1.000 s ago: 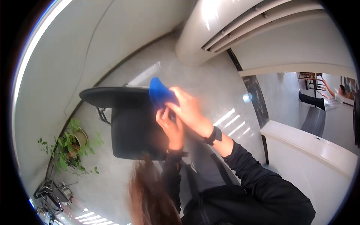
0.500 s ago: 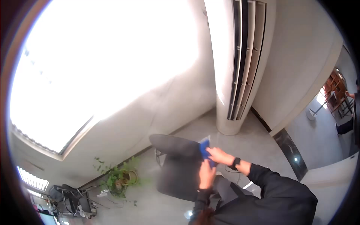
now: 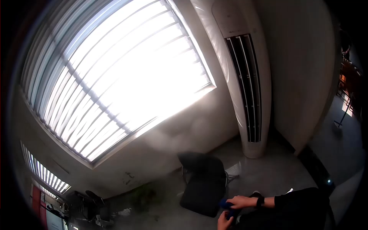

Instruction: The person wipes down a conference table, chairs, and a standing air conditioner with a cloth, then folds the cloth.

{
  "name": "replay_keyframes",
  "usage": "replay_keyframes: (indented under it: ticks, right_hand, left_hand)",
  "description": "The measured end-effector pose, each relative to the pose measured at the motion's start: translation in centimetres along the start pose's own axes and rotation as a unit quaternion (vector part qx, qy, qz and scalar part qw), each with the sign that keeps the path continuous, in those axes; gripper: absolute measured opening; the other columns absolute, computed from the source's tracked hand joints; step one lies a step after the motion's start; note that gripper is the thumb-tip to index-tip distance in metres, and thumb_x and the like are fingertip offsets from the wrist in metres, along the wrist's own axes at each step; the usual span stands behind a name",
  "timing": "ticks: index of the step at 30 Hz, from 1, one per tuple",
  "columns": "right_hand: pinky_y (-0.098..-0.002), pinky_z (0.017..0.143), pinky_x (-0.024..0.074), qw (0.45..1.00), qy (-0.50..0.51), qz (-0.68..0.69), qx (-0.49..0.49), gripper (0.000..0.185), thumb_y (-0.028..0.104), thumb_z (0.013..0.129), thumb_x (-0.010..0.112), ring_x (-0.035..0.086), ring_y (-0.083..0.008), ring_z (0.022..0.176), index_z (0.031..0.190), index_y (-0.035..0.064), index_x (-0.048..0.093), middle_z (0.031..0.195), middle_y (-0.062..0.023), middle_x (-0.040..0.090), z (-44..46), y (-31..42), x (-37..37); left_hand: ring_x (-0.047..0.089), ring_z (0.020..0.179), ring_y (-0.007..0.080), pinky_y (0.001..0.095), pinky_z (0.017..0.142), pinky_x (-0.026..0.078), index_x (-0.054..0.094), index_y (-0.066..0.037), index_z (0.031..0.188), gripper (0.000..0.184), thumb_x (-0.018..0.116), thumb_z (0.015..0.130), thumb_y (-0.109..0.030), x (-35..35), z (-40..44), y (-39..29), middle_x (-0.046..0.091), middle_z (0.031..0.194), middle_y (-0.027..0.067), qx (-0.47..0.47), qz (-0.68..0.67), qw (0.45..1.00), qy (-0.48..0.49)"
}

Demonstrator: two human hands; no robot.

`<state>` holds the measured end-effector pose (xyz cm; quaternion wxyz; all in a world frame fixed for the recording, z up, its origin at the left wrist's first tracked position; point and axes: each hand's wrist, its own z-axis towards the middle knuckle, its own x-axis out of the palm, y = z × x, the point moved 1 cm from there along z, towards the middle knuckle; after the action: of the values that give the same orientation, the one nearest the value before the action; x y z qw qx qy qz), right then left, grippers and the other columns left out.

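Observation:
A blue cloth [image 3: 224, 204] is bunched at the fingers of my right hand [image 3: 240, 201], which is closed on it. Just below, my left hand [image 3: 224, 221] has its fingers bent round the lower part of the same cloth; this part is dark and hard to make out. Both hands are near the right front corner of a black chair [image 3: 201, 193], low in the head view. The chair has a padded seat and back and metal legs. A dark band [image 3: 260, 201] circles my right wrist.
A tall white floor-standing air conditioner [image 3: 264, 96] stands in the corner behind the chair. Bright window blinds [image 3: 126, 73] fill the upper left. A blurred plant [image 3: 145, 196] and dark folded chairs [image 3: 90, 207] are along the wall. A doorway shows wooden furniture [image 3: 349, 78].
The view has tilted up, bringing in more window, and darkened. My hands and the blue cloth have moved from the chair back's edge down towards the seat's front corner.

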<state>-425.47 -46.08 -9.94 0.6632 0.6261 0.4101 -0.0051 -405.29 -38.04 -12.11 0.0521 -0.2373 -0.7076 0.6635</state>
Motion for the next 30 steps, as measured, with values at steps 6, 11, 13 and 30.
replay_keyframes:
  ticks: [6,11,13,30]
  right_hand:
    - [-0.0393,0.072,0.0522,0.987,0.074,0.098,-0.104,0.043,0.024,0.084,0.064,0.067,-0.0308,0.082,0.122,0.0068,0.055,0.090,-0.0152,0.069,3.1,4.7,-3.2]
    - [-0.0353,0.088,0.0495,0.967,0.040,0.229,-0.103,0.056,0.034,0.087,0.069,0.065,-0.0259,0.103,0.131,0.0073,0.049,0.113,-0.0134,0.066,-0.4,-0.8,-8.5]
    - [-0.0334,0.091,0.0479,0.954,-0.063,0.290,0.052,0.057,0.040,0.088,0.068,0.064,-0.0229,0.103,0.130,0.0051,0.050,0.110,-0.0109,0.067,-3.5,-3.4,-13.8]
    - [-0.0360,0.105,0.0416,0.814,-0.415,0.405,0.021,0.051,0.036,0.101,0.047,0.056,-0.0204,0.117,0.142,0.0066,0.043,0.135,-0.0095,0.054,-14.4,-17.6,-30.8]
  left_hand:
    - [0.064,0.094,0.0371,0.0435,0.082,0.050,0.051,-0.003,0.127,0.051,0.063,0.082,-0.025,1.0,-0.8,-6.0,0.066,0.102,0.0218,-0.039,0.083,0.974,-0.207]
    - [0.067,0.093,0.0322,0.0413,0.077,0.050,0.052,-0.007,0.131,0.049,0.064,0.086,-0.026,3.1,6.0,-5.8,0.069,0.106,0.0159,-0.053,0.161,0.965,-0.201]
    - [0.060,0.101,0.0367,0.0422,0.082,0.050,0.058,-0.001,0.108,0.044,0.070,0.070,-0.019,4.2,12.0,-2.6,0.059,0.110,0.0202,0.067,0.268,0.950,-0.144]
    - [0.058,0.106,0.0398,0.0431,0.082,0.052,0.049,-0.003,0.128,0.058,0.069,0.075,-0.014,24.7,39.5,-22.3,0.051,0.122,0.0184,0.239,0.179,0.927,0.225]
